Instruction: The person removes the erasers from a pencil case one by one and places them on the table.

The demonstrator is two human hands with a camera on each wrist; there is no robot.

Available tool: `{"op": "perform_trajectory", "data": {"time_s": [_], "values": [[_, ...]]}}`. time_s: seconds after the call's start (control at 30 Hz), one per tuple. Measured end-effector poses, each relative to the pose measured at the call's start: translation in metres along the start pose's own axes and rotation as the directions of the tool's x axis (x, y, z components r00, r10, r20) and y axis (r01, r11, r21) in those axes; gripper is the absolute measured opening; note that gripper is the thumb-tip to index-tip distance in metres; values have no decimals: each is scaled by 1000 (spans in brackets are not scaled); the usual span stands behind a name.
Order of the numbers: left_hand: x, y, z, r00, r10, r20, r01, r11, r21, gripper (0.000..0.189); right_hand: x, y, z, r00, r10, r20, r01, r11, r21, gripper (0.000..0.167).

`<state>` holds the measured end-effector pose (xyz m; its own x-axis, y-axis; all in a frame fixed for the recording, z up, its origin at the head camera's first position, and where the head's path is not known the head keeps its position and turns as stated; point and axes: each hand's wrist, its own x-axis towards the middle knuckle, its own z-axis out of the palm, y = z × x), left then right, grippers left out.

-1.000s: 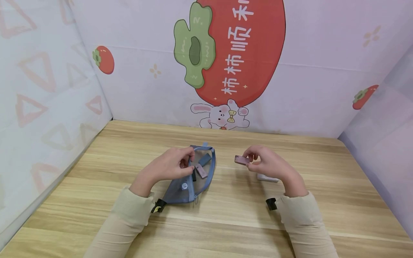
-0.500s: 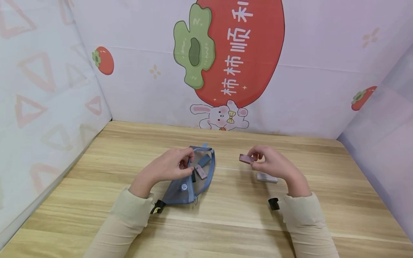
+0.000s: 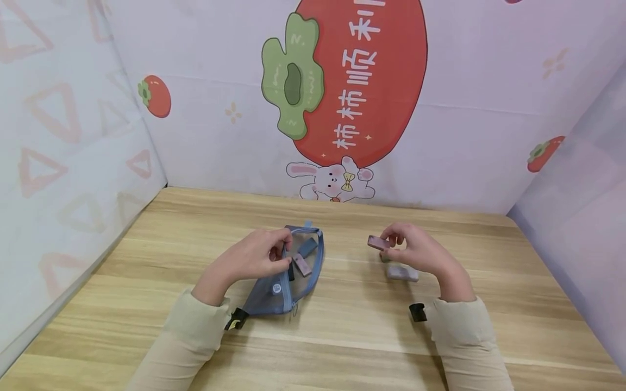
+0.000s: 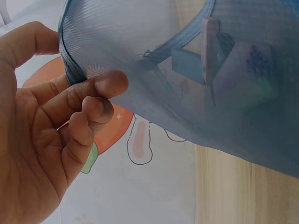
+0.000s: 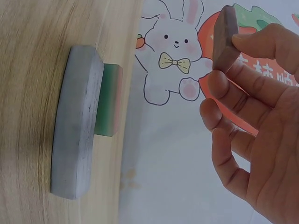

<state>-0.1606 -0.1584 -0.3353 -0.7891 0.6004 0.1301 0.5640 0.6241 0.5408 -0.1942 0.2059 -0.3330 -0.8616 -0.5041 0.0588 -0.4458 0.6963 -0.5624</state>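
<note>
My left hand (image 3: 246,260) holds the rim of a blue mesh zip pouch (image 3: 266,296) between thumb and fingers, so its mouth gapes to the right. Inside lie a blue block (image 3: 308,247), a mauve block (image 3: 302,265) and a dark piece partly behind the rim. Through the mesh, the left wrist view shows a piece with a grape print (image 4: 258,60). My right hand (image 3: 415,250) pinches a small mauve rectangular block (image 3: 377,243) by one end, above the table. Below that hand lie a whitish bar (image 3: 402,273) and a green and pink block (image 5: 108,100).
The wooden table (image 3: 342,342) meets a printed backdrop (image 3: 469,152) at the back, with a side wall (image 3: 73,179) at the left. A zip pull (image 3: 294,309) hangs at the pouch's near corner.
My right hand has drawn back to the right with the mauve block, away from the pouch. The left hand keeps its hold on the rim. The head view has tilted up slightly.
</note>
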Motion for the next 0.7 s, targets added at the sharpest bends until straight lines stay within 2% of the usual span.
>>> {"op": "perform_trajectory", "data": {"time_s": [0.33,0.5,0.7], "values": [[-1,1,1,1000,3,-6,-3,1000,-2,13,-5,8,-2,999,43,-26,-43,999,6,14],[-1,0,0,1000,2,-11,-2,1000,-4,14,-6,12,-6,999,29,-40,-29,1000,-3,19],[0,0,1,1000,3,-2,-3,1000,-12,14,-9,19,-9,999,27,-45,-27,1000,-8,15]]}}
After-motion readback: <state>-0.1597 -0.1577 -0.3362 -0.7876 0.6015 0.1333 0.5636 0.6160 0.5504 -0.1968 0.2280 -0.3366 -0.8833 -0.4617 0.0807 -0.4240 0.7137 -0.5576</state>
